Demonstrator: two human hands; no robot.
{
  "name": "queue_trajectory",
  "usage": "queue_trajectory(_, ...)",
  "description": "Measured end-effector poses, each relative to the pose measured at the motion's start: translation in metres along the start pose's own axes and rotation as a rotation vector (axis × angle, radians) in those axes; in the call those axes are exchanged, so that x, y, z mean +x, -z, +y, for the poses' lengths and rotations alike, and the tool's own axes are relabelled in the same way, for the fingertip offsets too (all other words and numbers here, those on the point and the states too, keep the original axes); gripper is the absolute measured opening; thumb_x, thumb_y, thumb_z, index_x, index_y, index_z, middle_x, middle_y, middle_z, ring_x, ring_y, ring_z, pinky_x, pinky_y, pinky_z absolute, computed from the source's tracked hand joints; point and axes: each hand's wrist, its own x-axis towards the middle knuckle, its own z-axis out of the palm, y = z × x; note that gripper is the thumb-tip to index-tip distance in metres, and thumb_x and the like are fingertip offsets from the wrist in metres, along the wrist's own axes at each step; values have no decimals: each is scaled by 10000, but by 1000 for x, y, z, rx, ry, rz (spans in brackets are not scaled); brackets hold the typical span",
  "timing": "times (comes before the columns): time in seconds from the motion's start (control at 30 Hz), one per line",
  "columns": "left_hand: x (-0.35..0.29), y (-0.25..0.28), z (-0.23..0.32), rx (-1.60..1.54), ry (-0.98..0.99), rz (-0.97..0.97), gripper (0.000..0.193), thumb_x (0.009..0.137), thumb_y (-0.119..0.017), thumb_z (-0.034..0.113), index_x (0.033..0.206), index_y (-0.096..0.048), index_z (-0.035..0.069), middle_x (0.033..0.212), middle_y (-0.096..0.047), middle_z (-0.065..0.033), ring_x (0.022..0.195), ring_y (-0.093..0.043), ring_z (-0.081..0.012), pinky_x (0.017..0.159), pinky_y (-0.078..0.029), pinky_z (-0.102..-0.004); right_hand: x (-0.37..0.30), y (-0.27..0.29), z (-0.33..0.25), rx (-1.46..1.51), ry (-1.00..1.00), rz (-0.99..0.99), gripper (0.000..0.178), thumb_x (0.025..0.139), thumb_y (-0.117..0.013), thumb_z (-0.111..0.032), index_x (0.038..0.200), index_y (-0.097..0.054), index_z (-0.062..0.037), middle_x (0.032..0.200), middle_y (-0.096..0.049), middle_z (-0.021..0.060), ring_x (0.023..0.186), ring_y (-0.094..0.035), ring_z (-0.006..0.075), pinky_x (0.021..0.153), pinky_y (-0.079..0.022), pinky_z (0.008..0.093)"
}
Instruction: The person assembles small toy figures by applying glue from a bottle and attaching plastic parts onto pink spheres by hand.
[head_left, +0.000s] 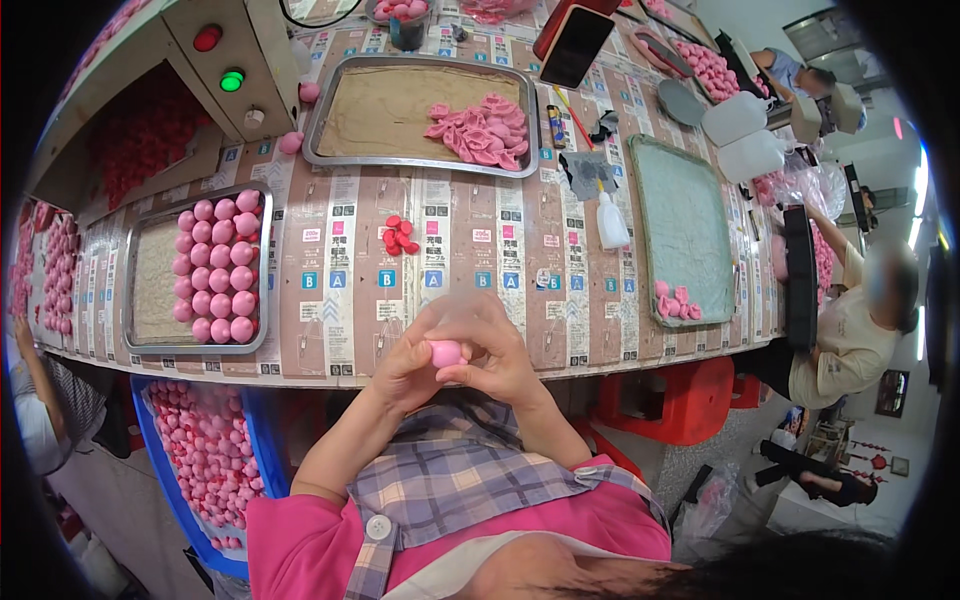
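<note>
A small round pink ball point(446, 353) is held between the fingertips of both hands, in front of my body at the table's near edge. My left hand point(405, 368) pinches it from the left. From the right, my right hand point(505, 362) closes on it with bent fingers and thumb. Beyond my hands lies a small pile of red pieces point(401, 236) on the table. A metal tray point(152, 285) to the left carries rows of similar pink balls point(220, 280). Farther back, another metal tray point(375, 115) holds a heap of soft pink pieces point(482, 132).
A pale green tray point(690, 225) with a few pink pieces stands at the right, near a white squeeze bottle point(611, 222). A machine with red and green lights point(232, 80) occupies the back left. A blue crate point(150, 440) of pink balls sits below the table; red stools point(680, 400) stand at right. Co-workers sit around.
</note>
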Motion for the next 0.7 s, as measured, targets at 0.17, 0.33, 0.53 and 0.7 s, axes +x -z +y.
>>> queue_trajectory(0.17, 0, -3, 1, 17, 8, 20, 685, 641, -704, 345, 1196, -359, 139, 913, -475, -52, 849, -491, -147, 802, -404, -296, 1, -2, -1, 0, -38, -12, 368, 594, -741, -237, 903, -620, -75, 930, -497, 80, 935, -420, 223, 819, -326, 318)
queue_trajectory(0.33, -1, -9, 3, 33, -11, 48, 734, 696, -656, 350, 1270, -277, 94, 957, -469, -72, 869, -477, -146, 759, -422, -278, 4, -2, 0, -44, 19, -3, 360, 591, -735, -228, 901, -622, -82, 916, -494, 68, 910, -419, 220, 811, -323, 314)
queue_trajectory(0.53, 3, -5, 4, -22, 9, 3, 695, 636, -710, 361, 1193, -360, 137, 932, -463, -50, 856, -472, -147, 794, -397, -305, 6, -2, -1, -41, 10, -4, 353, 598, -725, -235, 898, -621, -81, 932, -495, 68, 915, -418, 224, 819, -318, 321)
queue_trajectory(0.7, 0, -6, 4, 1, -20, -47, 732, 699, -646, 364, 1267, -277, 88, 985, -458, -70, 877, -475, -153, 787, -410, -293, 5, -2, -2, -40, 11, -4, 348, 603, -724, -231, 899, -620, -79, 930, -494, 68, 923, -417, 223, 818, -319, 320)
